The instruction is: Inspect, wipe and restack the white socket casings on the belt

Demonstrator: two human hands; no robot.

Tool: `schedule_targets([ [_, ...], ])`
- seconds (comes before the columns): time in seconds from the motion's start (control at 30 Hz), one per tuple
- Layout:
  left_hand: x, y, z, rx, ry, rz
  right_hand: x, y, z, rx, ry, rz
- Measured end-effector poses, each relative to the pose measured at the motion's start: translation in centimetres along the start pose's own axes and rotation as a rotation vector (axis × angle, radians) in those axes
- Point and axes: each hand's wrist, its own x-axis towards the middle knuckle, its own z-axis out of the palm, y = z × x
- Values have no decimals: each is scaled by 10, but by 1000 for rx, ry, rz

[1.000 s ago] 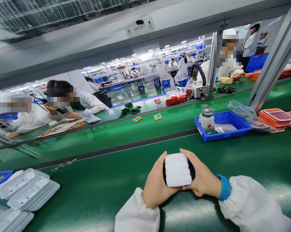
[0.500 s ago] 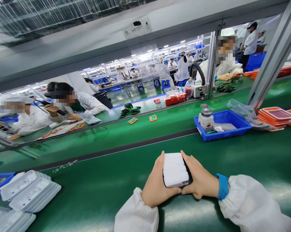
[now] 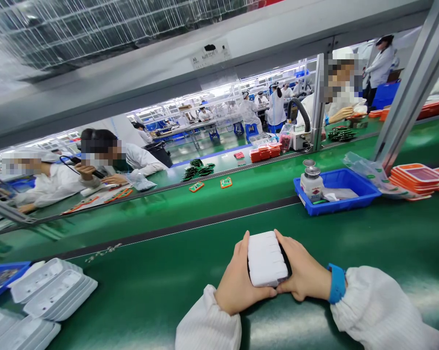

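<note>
The left hand [image 3: 236,282] and the right hand [image 3: 305,272] are clamped from either side on a white ribbed block [image 3: 266,258], thumbs meeting beneath its near edge and fingers wrapped up its flanks; a dark part shows just behind the block on the right hand's side, though what it is cannot be told. The block sits low over the green tabletop [image 3: 149,287], near the person's body. The right wrist wears a blue band [image 3: 336,283], and both arms are in white sleeves. Taking the block as the landmark: far to its left, at the tabletop's edge, lie stacked white moulded trays [image 3: 53,294], with a blue bin's corner [image 3: 0,277] just beyond them. Beyond the block and to its right stands a blue tray [image 3: 354,197] holding a small white bottle with a metal cap [image 3: 311,181]; further right of that lies a stack of orange trays [image 3: 416,176]. Straight beyond the block, across a dark seam, two small orange-framed circuit boards [image 3: 211,184] lie on the green belt, and other people in white coats work on the far side.
</note>
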Motion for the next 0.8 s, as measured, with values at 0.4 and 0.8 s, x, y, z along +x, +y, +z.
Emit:
schedule_targets([
  [0.4,-1,-3,1,-60,8,24,0,-4,-3,20,-10,50],
  [0.8,0,1,-17,-308,-156,-75,-3,-23,-16,296,172,66],
])
